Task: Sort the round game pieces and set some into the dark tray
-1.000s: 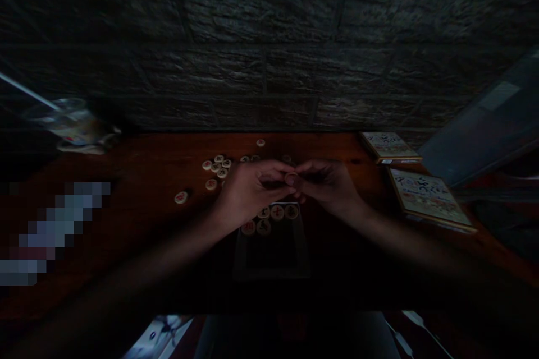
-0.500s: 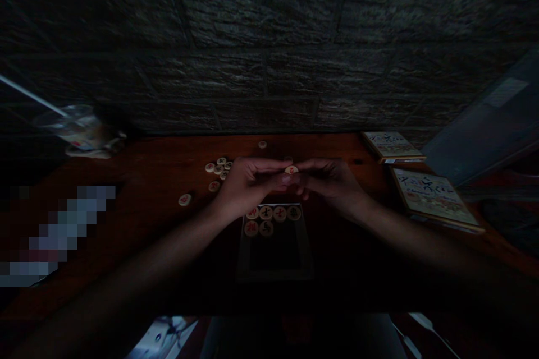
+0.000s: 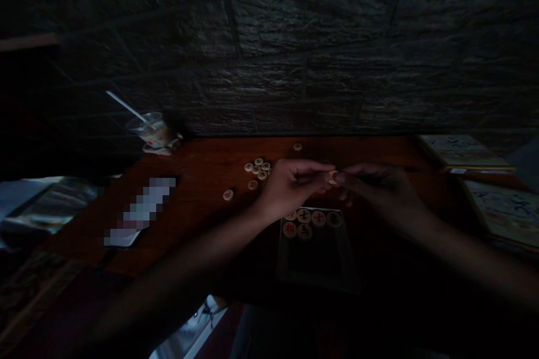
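Observation:
Between the fingertips of both hands is a round Chinese chess piece (image 3: 332, 177), held above the table. My left hand (image 3: 295, 182) pinches it from the left. My right hand (image 3: 374, 185) closes on it from the right. Just below the hands lies a dark shallow box (image 3: 314, 258) with two rows of pieces at its far end, among them a red-marked piece (image 3: 289, 229) and a black-marked piece (image 3: 334, 219). Left of my left hand sits a cluster of loose pieces (image 3: 256, 169), partly hidden by that hand.
A single piece (image 3: 228, 195) lies farther left, another piece (image 3: 297, 147) near the wall. A plastic cup (image 3: 154, 130) with a straw stands at the back left. A blurred flat object (image 3: 141, 213) is at the left. Two flat boxes (image 3: 467, 151) lie at the right against the stone wall (image 3: 269, 84).
The view has swung left, so everything appears farther right. Both hands still hold the chess piece, which has turned so its marking shows less clearly.

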Demonstrator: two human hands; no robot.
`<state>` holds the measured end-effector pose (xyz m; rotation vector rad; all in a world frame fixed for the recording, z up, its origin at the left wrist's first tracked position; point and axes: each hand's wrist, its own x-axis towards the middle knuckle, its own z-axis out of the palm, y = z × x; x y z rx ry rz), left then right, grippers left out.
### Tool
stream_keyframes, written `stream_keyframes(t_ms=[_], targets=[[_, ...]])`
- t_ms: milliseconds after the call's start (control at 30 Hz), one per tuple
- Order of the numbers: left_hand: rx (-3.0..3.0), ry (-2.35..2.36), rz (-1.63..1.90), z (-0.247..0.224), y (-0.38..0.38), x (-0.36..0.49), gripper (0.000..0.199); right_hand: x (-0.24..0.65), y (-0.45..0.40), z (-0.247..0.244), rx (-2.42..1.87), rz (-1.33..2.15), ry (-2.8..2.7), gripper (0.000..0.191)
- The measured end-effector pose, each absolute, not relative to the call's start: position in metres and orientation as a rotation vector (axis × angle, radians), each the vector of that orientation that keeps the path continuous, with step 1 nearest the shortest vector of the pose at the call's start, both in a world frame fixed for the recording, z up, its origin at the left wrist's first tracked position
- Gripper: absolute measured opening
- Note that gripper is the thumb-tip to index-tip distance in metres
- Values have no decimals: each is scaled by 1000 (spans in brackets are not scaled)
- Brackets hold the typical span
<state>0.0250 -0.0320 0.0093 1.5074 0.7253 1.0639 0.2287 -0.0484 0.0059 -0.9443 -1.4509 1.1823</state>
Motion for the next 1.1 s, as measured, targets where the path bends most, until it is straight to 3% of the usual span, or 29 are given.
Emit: stream_keyframes(t_ms=[600, 1100], targets=[[1567, 700, 1061, 10, -32, 25, 33, 226, -53, 11, -951, 1258, -1382, 21], [1651, 714, 1113, 15, -33, 24, 28, 226, -50, 8, -873, 1340, -1265, 26]])
